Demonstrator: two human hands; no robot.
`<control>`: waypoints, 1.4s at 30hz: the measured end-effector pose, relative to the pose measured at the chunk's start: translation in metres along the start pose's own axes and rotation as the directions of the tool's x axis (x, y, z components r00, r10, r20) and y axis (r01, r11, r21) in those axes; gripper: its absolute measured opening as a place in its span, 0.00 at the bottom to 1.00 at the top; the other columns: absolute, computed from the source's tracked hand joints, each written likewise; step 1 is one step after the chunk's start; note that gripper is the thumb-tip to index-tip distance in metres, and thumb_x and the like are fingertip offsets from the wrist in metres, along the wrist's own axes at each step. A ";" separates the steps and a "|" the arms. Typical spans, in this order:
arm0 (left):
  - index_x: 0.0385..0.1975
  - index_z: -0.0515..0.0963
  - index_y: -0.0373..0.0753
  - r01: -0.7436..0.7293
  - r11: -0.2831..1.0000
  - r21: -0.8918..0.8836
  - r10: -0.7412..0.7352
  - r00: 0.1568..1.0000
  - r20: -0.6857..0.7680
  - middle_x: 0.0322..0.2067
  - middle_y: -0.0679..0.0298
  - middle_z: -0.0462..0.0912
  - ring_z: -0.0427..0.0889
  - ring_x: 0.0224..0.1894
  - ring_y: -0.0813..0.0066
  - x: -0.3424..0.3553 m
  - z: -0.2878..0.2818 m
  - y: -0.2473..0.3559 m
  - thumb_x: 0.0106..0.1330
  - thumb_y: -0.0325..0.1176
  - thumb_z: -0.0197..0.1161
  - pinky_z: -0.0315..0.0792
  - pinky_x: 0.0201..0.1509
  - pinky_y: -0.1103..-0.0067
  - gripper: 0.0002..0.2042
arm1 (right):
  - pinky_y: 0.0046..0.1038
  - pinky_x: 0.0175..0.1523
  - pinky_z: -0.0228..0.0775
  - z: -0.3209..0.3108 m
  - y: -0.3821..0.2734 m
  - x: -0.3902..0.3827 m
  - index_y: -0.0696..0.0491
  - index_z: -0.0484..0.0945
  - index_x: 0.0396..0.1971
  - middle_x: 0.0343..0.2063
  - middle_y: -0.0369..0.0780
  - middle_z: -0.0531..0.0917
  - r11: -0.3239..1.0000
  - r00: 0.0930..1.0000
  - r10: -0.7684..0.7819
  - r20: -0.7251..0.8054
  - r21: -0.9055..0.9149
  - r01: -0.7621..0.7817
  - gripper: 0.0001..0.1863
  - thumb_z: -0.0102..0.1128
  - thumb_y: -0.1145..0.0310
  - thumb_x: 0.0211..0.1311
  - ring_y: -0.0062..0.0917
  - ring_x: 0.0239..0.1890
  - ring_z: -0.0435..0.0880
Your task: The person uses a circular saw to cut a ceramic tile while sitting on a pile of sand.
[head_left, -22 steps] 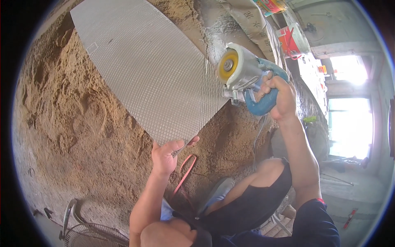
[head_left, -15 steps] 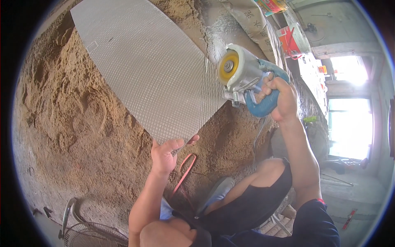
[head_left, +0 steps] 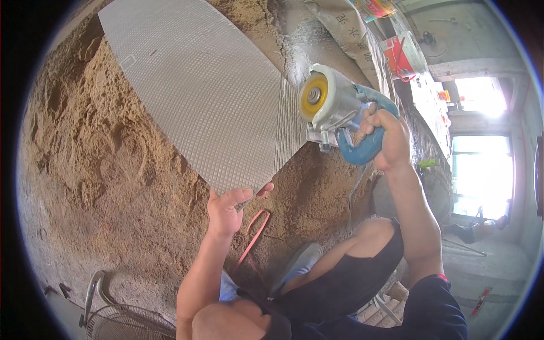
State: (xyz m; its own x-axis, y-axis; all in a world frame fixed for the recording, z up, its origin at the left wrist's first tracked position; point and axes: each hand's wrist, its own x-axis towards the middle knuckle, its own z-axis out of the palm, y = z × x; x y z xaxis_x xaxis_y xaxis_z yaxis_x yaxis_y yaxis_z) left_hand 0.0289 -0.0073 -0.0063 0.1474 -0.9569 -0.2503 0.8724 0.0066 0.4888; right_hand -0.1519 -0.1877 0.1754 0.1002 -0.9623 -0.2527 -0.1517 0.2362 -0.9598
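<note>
A large pale tile [head_left: 192, 107], its waffle-patterned face up, lies slanted over sand. My left hand [head_left: 225, 209] is closed on its near corner, thumb on top and fingers underneath. At the tile's right edge, my right hand [head_left: 388, 139] grips the blue handle of a handheld power saw [head_left: 328, 105], silver with a yellow disc at its centre. The saw's base is close against the ribbed band of the tile; whether they touch I cannot tell. A grey cord hangs below the saw.
Sand [head_left: 90, 147] is heaped around the tile. A pink strap [head_left: 255, 238] lies by my shoe. A fan [head_left: 122, 326] sits at lower left. A brown sack [head_left: 340, 28] and buckets [head_left: 402, 56] are at top right. An indistinct dark shape [head_left: 476, 229] is near the bright window.
The saw and my right hand have shifted slightly down and to the right. My left hand has risen slightly. The dark shape by the window has changed outline.
</note>
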 end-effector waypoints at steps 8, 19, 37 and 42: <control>0.53 0.70 0.25 -0.001 0.999 0.034 0.001 1.000 -0.002 0.42 0.47 0.82 0.85 0.39 0.51 0.000 0.001 0.002 0.48 0.28 0.57 0.79 0.43 0.64 0.28 | 0.27 0.33 0.66 0.000 -0.002 -0.006 0.58 0.71 0.36 0.28 0.38 0.72 0.999 0.999 0.025 0.026 -0.021 -0.025 0.11 0.49 0.78 0.51 0.20 0.24 0.70; 0.53 0.69 0.25 -0.006 1.000 0.018 0.006 1.000 -0.005 0.42 0.47 0.82 0.85 0.40 0.51 0.000 0.001 0.002 0.48 0.27 0.56 0.80 0.44 0.64 0.27 | 0.27 0.33 0.67 -0.003 -0.001 -0.011 0.57 0.71 0.35 0.28 0.38 0.72 0.999 0.998 0.043 0.040 -0.012 -0.042 0.09 0.49 0.78 0.52 0.20 0.25 0.70; 0.53 0.68 0.25 -0.011 1.000 0.029 0.011 1.000 0.016 0.42 0.46 0.82 0.85 0.40 0.50 0.001 0.000 0.001 0.48 0.26 0.54 0.79 0.43 0.64 0.27 | 0.28 0.34 0.68 -0.007 0.000 -0.022 0.58 0.70 0.35 0.24 0.38 0.71 0.997 0.998 0.065 0.022 -0.047 -0.064 0.10 0.47 0.78 0.51 0.22 0.24 0.70; 0.52 0.68 0.24 -0.017 0.999 0.038 0.017 1.000 0.014 0.42 0.46 0.82 0.85 0.40 0.50 0.001 0.000 0.000 0.48 0.25 0.54 0.79 0.43 0.64 0.26 | 0.28 0.34 0.68 -0.010 0.001 -0.025 0.58 0.71 0.36 0.26 0.38 0.71 0.996 0.997 0.076 0.027 -0.050 -0.075 0.11 0.47 0.78 0.51 0.21 0.24 0.70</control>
State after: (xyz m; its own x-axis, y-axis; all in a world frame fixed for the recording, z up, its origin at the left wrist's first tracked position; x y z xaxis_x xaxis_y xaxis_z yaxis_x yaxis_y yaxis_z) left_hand 0.0295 -0.0085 -0.0068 0.1551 -0.9607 -0.2302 0.8516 0.0119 0.5241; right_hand -0.1642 -0.1644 0.1823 0.1150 -0.9376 -0.3282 -0.2078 0.3004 -0.9309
